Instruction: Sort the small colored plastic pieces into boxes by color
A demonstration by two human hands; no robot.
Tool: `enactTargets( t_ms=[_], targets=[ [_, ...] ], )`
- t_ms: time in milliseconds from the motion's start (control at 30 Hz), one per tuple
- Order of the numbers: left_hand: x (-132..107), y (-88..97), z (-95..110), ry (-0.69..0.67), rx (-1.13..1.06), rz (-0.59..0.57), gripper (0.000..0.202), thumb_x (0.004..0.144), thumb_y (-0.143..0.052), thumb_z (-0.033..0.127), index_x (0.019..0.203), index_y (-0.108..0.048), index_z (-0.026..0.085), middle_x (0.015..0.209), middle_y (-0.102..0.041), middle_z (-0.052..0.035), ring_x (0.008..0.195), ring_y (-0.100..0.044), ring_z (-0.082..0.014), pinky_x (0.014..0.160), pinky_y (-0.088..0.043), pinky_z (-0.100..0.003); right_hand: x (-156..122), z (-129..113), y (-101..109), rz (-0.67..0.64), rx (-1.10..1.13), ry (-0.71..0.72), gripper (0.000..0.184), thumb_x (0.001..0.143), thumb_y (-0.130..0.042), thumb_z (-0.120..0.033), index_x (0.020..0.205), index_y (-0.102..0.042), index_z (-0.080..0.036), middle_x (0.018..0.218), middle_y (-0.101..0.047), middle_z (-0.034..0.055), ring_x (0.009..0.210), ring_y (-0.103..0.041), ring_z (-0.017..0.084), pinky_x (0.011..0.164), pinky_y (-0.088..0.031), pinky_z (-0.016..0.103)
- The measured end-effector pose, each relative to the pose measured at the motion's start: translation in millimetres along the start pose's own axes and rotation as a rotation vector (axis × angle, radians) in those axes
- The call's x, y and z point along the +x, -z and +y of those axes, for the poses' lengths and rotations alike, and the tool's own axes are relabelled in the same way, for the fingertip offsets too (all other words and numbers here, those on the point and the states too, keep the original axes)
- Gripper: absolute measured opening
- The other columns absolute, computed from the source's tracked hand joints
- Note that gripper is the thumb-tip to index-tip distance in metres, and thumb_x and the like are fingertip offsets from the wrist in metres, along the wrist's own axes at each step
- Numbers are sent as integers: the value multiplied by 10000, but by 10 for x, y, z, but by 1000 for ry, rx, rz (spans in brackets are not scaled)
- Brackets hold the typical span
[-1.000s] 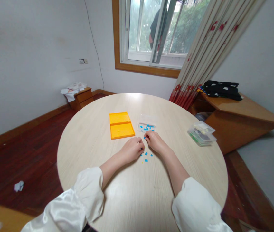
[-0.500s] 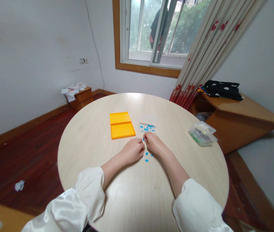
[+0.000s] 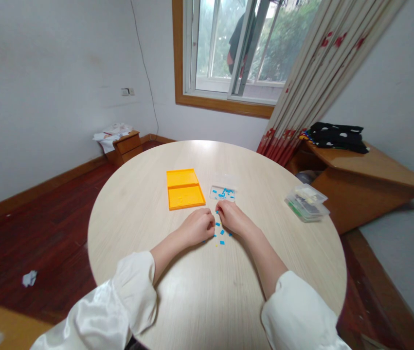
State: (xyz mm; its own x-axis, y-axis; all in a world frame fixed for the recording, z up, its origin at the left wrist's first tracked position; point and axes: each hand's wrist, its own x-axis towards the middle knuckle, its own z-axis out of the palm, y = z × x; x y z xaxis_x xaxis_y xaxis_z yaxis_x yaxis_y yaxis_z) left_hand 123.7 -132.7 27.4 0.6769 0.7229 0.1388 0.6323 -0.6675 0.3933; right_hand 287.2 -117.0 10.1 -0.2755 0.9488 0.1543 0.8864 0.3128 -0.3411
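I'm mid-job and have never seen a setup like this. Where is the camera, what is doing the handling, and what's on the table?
There is no machine here: a person works with two bare hands. The view comes from one camera worn on their head, looking forward and down, so the white sleeves reach in from the bottom.

On the round table an open yellow case lies beyond the left hand. Beside the case is an open clear box with blue bits inside. Stacked clear containers sit at the right edge. Small loose blue pieces lie near the hands.

The right hand has a small blue piece at its fingers. The left hand is curled; whether it holds anything, I cannot tell.
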Motion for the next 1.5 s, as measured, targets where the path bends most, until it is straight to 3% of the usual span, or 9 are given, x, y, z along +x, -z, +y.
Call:
enactTargets(
  t_ms=[167,333,500,700,867,1067,1267,1400,1500],
  targets=[
    [-25,39,-29,28,-51,24,141,732,-521,128,759,-658,142,817,-624,-60,789,-572,-173,723,-440,-254,-21,15,39,57,187,2,153,775,-452,-69,755,-580,-150,752,-616,45,729,-534,139,703,-392,254],
    [-36,84,-101,56,-115,89,154,738,-499,108,733,-649,140,805,-623,-58,772,-565,-164,717,-429,-254,10,53,63,123,692,-125,76,713,-517,-198,745,-577,-164,620,-553,-24,560,-484,106,570,-383,238],
    [-35,170,-214,91,-140,110,136,737,-511,105,723,-644,129,803,-616,-68,773,-559,-169,717,-423,-266,80,109,123,299,1077,-270,252,611,-634,-348,781,-583,-169,636,-563,-30,496,-462,85,511,-380,239],
    [-61,282,-344,120,-166,16,104,747,-577,165,737,-673,124,821,-624,-74,769,-570,-174,712,-422,-275,254,233,138,643,989,-328,285,602,-635,-397,760,-588,-164,655,-590,6,545,-511,112,538,-437,261],
    [-78,256,-329,88,-152,-45,145,734,-660,265,802,-696,142,847,-639,-67,785,-585,-185,695,-423,-272,295,298,45,738,753,-355,287,688,-554,-376,824,-630,-135,778,-660,87,604,-582,161,588,-488,312],
    [-59,137,-266,43,-117,-68,100,757,-607,169,792,-695,137,819,-657,-67,776,-594,-177,692,-430,-259,223,331,-42,706,460,-219,327,801,-443,-290,968,-668,-123,991,-685,149,853,-640,219,796,-499,386],
    [-60,138,-271,14,-114,-20,148,746,-537,104,746,-680,138,791,-649,-60,752,-588,-168,691,-436,-258,48,179,73,526,346,-64,246,804,-468,-213,907,-686,-165,914,-699,101,811,-632,188,741,-499,332],
    [-42,240,-431,143,-125,271,125,754,-532,124,743,-656,140,829,-645,-59,811,-587,-175,753,-446,-279,-117,-6,230,138,359,28,139,751,-582,-215,810,-697,-165,802,-695,64,717,-613,156,675,-477,279],
    [-24,292,-601,245,-149,452,110,754,-536,130,743,-644,148,826,-648,-44,820,-594,-168,789,-451,-290,-170,-95,293,-8,333,46,134,708,-626,-190,811,-708,-164,802,-693,62,736,-614,161,684,-464,273]
  ],
)
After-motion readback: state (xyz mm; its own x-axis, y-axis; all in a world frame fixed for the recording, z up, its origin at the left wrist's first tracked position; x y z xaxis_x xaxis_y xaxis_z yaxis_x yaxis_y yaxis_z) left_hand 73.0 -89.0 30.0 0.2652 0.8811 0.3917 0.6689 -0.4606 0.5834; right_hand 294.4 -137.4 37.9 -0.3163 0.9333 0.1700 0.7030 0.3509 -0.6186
